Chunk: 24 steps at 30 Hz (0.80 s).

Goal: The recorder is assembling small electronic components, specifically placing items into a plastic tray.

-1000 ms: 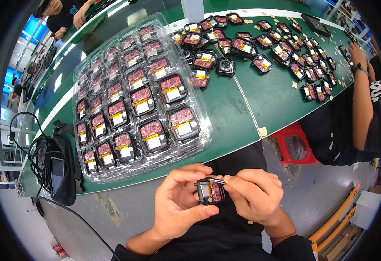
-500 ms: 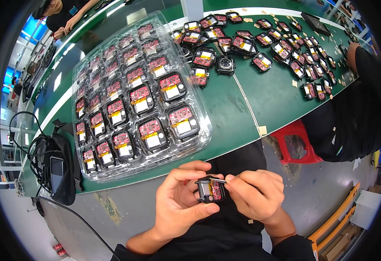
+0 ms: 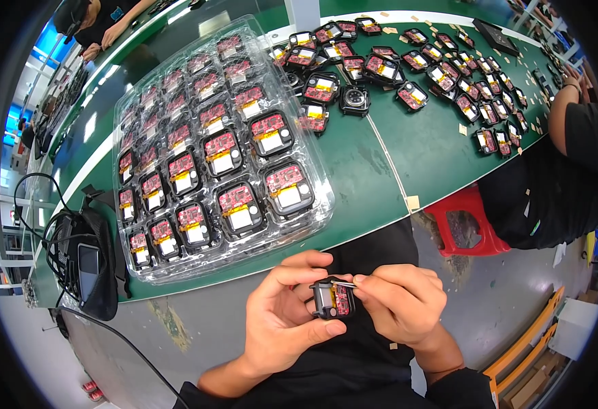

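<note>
- Your left hand (image 3: 272, 324) is curled around a small black watch case (image 3: 332, 300), thumb at its lower edge, fingers behind and above, open face toward you.
- Your right hand (image 3: 405, 303), just beside it, pinches a slim metal tool (image 3: 345, 283) that reaches the case's upper edge; whether its tip touches the red board (image 3: 342, 301) inside is too small to tell.
- The case should feel light and stiff, perhaps slippery on its smooth shell; the board is likely fragile, so hold the black rim and leave the open face free.
- Beyond your left hand, a clear tray (image 3: 321, 221) of similar cases (image 3: 289, 187) sits on the green surface (image 3: 374, 187).
</note>
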### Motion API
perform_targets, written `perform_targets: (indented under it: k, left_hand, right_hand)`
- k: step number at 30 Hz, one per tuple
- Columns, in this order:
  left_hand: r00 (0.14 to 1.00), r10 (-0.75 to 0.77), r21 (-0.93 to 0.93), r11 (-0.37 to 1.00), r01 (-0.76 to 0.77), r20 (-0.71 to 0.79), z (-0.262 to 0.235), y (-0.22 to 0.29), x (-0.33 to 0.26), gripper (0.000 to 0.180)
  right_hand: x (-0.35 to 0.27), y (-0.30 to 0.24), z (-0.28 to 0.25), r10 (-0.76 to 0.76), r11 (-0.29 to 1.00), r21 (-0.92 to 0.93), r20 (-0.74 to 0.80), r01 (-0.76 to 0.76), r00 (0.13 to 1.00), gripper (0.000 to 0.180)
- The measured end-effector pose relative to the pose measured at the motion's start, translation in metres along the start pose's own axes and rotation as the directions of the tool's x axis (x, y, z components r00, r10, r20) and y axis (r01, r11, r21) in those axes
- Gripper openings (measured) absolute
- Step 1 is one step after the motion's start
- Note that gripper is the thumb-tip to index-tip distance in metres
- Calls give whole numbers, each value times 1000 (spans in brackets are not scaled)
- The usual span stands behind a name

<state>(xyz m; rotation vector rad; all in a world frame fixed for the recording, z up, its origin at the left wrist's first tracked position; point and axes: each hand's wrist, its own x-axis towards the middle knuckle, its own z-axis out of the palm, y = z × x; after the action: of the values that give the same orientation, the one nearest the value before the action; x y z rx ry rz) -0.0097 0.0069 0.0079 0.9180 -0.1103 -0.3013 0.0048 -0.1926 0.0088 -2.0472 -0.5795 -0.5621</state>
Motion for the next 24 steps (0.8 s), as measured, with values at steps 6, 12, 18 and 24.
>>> perform_targets:
  k: [6,12,18,24]
  left_hand:
    - [1000,19,-15,1000,-19,-11,2,-1,-4,61]
    - [996,-9,-32,999,6,-94,3,4,-7,62]
    - [995,-57,40,997,60,-76,3,13,-5,65]
    - [996,-50,41,998,54,-75,4,13,-6,65]
  right_hand:
    - [-6,-1,7,-43,998,-44,-44,41,998,28]
    - [-10,5,7,-167,966,-202,-24,159,986,25]
    - [-7,5,11,-141,986,-105,-67,133,988,25]
    - [-14,5,11,-185,967,-189,-53,172,981,25]
